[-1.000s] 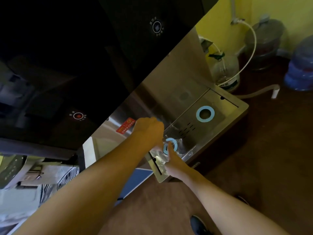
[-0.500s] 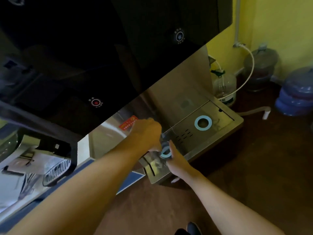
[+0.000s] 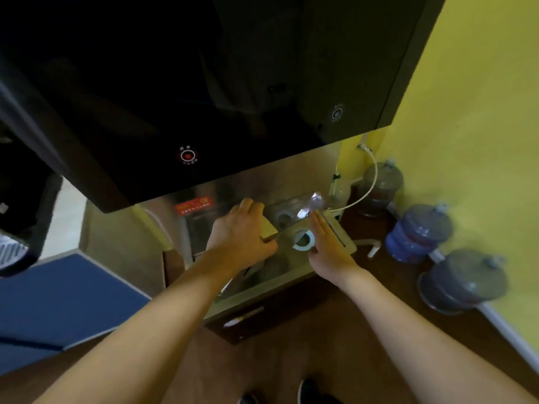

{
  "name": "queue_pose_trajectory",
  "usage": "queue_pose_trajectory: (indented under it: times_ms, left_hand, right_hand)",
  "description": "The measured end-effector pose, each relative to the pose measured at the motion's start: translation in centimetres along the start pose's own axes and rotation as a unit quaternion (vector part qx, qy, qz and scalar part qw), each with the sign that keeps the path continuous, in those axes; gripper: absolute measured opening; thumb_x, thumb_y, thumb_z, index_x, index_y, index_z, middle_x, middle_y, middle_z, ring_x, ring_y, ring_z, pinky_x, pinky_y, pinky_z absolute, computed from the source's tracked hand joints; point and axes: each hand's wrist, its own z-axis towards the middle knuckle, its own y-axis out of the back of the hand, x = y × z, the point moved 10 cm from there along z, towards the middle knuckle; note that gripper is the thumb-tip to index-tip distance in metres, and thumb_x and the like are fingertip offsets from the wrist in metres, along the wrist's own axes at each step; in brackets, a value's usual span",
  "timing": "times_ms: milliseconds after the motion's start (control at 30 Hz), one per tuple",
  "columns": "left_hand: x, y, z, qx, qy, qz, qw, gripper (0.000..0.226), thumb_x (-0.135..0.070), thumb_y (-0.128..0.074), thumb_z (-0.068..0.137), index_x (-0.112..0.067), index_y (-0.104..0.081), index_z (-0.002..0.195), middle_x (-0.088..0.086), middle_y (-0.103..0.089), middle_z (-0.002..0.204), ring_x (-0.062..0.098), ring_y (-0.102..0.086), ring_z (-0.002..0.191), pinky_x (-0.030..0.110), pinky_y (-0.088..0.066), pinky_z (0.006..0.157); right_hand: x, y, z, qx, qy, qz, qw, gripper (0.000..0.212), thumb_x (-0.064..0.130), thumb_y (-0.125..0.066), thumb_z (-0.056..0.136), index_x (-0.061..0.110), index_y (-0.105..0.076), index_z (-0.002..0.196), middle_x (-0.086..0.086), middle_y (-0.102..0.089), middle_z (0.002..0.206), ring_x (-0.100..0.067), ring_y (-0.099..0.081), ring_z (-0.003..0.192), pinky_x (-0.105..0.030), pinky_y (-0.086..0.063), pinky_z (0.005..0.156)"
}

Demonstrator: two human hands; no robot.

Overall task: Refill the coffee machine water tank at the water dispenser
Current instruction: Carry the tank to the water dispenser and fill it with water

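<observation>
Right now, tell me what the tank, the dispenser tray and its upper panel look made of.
Water tank: clear, likely plastic; the tray shows through and its rim glints. Dispenser tray: brushed metal, probably stainless steel, with a dull grey sheen. Upper panel: glossy black, glass or plastic, showing reflections and lit buttons.

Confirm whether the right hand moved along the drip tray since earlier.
Yes. The right hand went rightward, from the ring by the red sticker to the blue ring at the tray's slotted end.
</observation>
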Motion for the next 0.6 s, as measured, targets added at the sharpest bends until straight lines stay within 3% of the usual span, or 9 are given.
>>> queue_pose_trajectory:
  times_ms: [300, 367, 467, 600]
  left_hand:
    - [-3.1, -1.6, 1.5, -0.093, 0.064, -0.114, 0.987, 0.071, -0.057, -0.063, 0.080, -0.019, -0.041, 0.136, -0.001, -0.049, 0.128, 0.015, -0.052, 0.110, 0.030, -0.050, 0.081]
    - [-3.0, -2.1, 1.7, -0.112, 0.084, -0.145, 0.980, 0.071, -0.054, -0.065, 0.079, -0.019, -0.041, 0.137, -0.002, -0.050, 0.128, 0.015, -0.052, 0.109, 0.029, -0.049, 0.081]
    - [-2.5, -2.0, 2.0, -0.140, 0.121, -0.165, 0.969, 0.074, -0.055, -0.067, 0.078, -0.020, -0.041, 0.138, -0.002, -0.050, 0.129, 0.015, -0.053, 0.109, 0.028, -0.047, 0.082]
    - [-2.4, -0.9, 2.1, -0.167, 0.140, -0.158, 0.963, 0.075, -0.054, -0.068, 0.078, -0.020, -0.041, 0.139, -0.001, -0.050, 0.126, 0.016, -0.053, 0.109, 0.030, -0.047, 0.080]
  right_hand:
    - [-1.4, 6.7, 2.4, 0.029, 0.070, -0.097, 0.992, 0.077, 0.005, -0.047, 0.097, 0.018, -0.001, 0.157, 0.003, 0.006, 0.165, -0.016, 0.006, 0.151, -0.040, -0.015, 0.123]
    - [-1.1, 8.7, 2.7, -0.021, 0.103, -0.122, 0.987, 0.071, 0.007, -0.046, 0.096, 0.016, -0.011, 0.157, -0.002, -0.009, 0.165, -0.019, -0.007, 0.151, -0.040, -0.020, 0.122]
    - [1.0, 13.1, 1.9, -0.162, 0.173, -0.130, 0.963, 0.070, 0.009, -0.052, 0.090, 0.015, -0.022, 0.153, -0.008, -0.032, 0.154, -0.027, -0.040, 0.137, -0.043, -0.043, 0.107]
    - [5.2, 16.9, 0.7, -0.288, 0.258, -0.152, 0.910, 0.076, 0.002, -0.058, 0.081, 0.011, -0.026, 0.150, -0.019, -0.033, 0.140, -0.030, -0.040, 0.126, -0.031, -0.044, 0.099]
